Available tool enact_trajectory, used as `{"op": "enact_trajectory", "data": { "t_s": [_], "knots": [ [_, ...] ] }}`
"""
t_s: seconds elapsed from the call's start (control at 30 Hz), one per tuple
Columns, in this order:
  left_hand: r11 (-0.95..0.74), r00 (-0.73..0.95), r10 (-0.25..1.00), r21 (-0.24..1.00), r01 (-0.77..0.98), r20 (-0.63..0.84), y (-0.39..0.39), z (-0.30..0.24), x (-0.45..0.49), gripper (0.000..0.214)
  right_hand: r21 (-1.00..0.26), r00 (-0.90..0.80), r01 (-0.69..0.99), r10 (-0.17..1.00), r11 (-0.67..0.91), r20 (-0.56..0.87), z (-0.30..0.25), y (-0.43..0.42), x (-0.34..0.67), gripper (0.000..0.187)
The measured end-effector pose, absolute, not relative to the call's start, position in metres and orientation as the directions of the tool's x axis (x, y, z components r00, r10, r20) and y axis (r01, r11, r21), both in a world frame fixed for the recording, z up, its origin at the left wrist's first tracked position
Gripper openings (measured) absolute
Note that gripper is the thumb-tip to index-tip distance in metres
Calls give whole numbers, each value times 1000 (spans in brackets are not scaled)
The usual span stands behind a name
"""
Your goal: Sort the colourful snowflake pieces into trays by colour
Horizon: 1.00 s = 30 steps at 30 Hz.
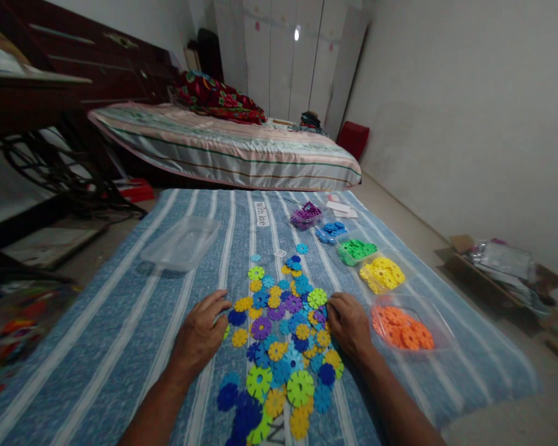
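A loose pile of flower-shaped plastic discs (276, 351) in blue, purple, yellow and lime spreads over the striped cloth between my hands. On its left edge, my left hand (199, 334) is closed, with a lime green disc (226, 332) showing at the thumb. My right hand (348, 323) rests at the pile's right edge, its fingers curled beside a lime disc (317, 298); whatever lies under the fingertips is hidden. To the right of that hand stands a clear tray with orange discs (402, 328).
Further trays hold yellow discs (382, 274), green discs (357, 250), blue discs (331, 231) and purple pieces (305, 215). A clear plastic container (182, 244) lies at the left. Behind the striped cloth (121, 310) is a bed (242, 152); a cardboard box (502, 285) sits on the floor.
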State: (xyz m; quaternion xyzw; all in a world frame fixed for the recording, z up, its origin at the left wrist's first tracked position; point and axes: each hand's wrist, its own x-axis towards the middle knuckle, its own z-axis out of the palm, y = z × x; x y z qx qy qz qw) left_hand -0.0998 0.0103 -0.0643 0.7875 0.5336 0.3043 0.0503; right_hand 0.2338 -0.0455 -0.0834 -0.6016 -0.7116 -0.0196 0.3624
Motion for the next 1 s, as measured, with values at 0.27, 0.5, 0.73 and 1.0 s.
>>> {"op": "enact_trajectory", "data": {
  "t_s": [0.27, 0.5, 0.73, 1.0],
  "knots": [
    [-415, 234, 877, 415, 810, 420, 8, -65, -99, 25, -410, -16, 873, 853, 266, 521, -84, -47, 235, 21],
    [-409, 223, 880, 434, 802, 419, 7, -65, -98, 23, -402, -16, 878, 854, 261, 521, -81, -48, 233, 23],
    [-418, 237, 880, 433, 799, 412, 5, -64, -98, 24, -400, -21, 875, 847, 273, 532, -84, -49, 234, 22],
    [-415, 233, 882, 438, 798, 411, 3, -66, -97, 23, -402, -19, 877, 854, 264, 520, -84, -51, 235, 23]
  ]
}}
